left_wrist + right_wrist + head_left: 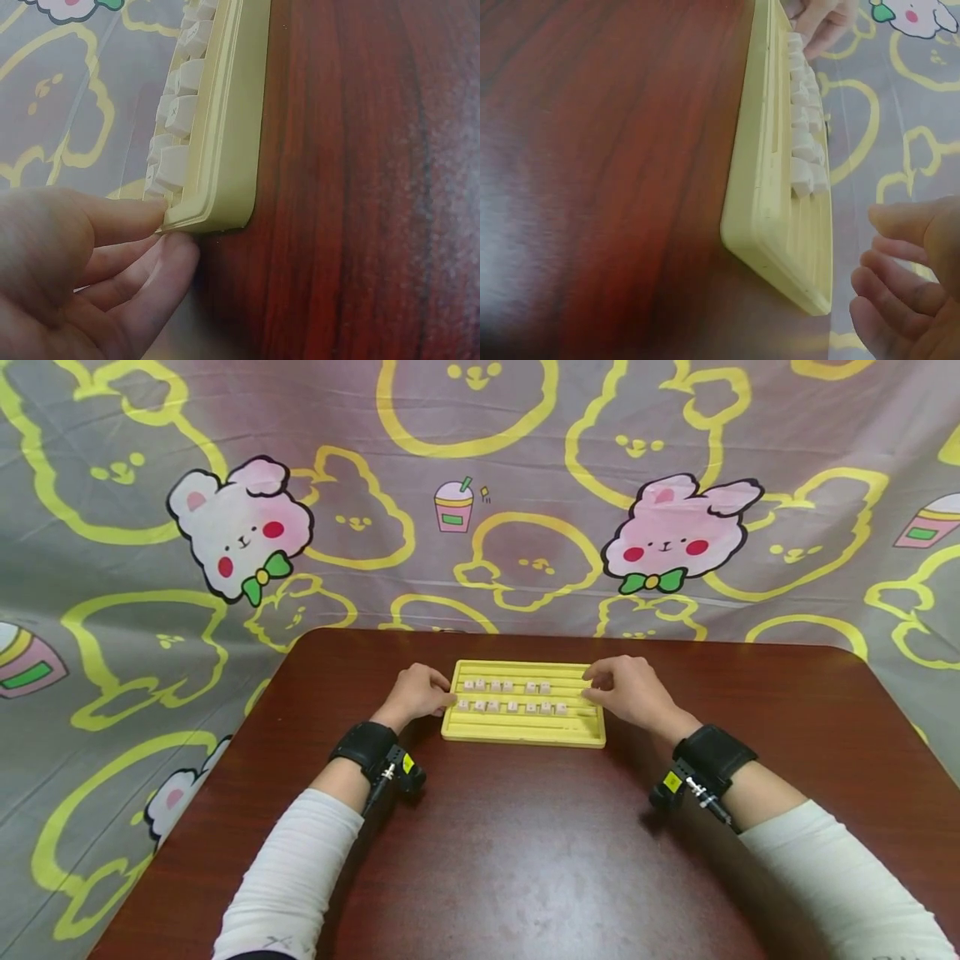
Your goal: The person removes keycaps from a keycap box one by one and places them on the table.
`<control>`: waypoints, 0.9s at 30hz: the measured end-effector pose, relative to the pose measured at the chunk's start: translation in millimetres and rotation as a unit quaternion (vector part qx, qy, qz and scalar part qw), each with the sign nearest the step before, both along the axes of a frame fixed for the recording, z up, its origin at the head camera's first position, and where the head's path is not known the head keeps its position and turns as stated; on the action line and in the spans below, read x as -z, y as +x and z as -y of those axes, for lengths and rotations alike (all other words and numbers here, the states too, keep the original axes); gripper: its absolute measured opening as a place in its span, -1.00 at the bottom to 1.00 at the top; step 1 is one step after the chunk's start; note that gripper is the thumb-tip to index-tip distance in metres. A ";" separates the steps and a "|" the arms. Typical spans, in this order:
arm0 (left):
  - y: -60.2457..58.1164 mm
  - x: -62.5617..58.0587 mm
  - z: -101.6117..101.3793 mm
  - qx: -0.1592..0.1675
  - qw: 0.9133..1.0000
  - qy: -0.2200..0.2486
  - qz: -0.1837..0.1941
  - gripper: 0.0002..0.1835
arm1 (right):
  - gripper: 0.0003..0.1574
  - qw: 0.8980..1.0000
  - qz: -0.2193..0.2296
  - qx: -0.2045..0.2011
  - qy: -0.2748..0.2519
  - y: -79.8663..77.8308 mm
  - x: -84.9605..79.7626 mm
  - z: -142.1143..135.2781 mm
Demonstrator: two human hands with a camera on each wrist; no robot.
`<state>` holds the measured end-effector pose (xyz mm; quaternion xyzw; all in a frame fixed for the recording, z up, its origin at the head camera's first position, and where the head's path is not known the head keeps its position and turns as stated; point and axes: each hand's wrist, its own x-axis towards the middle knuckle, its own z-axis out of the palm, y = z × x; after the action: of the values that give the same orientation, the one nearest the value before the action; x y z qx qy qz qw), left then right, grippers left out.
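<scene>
A yellow rectangular tray (523, 735) lies on the table, with grooves running along its length. White keycaps (512, 707) stand in two rows in it, several to a row; dark marks show on some tops. At the tray's left end, my left hand (422, 695) pinches the rim, one fingertip on the upper edge and others against the outer side in the left wrist view. My right hand (628, 689) hovers by the right end, fingers loosely bent and holding nothing. In the right wrist view a gap separates its fingertips (881, 217) from the tray.
The dark reddish-brown table (517, 843) extends around the tray on every side. Behind it hangs a grey cloth (517, 485) with yellow outlines and cartoon rabbits. Black wrist straps with small cameras (408, 772) sit on both wrists.
</scene>
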<state>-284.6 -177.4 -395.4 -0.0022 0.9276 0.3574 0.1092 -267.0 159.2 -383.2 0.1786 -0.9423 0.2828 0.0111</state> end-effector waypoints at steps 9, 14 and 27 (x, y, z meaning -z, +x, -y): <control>0.1 0.6 0.8 -0.007 1.000 0.007 0.007 -0.62 | -0.61 0.997 -0.002 -0.064 0.039 -8.9 -4.2 25.5; 0.7 -1.0 0.3 -0.009 1.000 0.013 0.009 -0.64 | -0.64 0.995 -0.029 -0.085 0.053 -11.4 1.0 38.0; -2.2 0.7 -0.6 -0.013 1.000 0.005 0.013 -0.65 | -0.65 0.994 -0.044 -0.080 0.057 -20.0 11.8 50.8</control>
<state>-286.8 -176.9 -396.1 -0.0181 0.9241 0.3635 0.1165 -287.1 108.4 -395.0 0.2656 -0.9383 0.2207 0.0197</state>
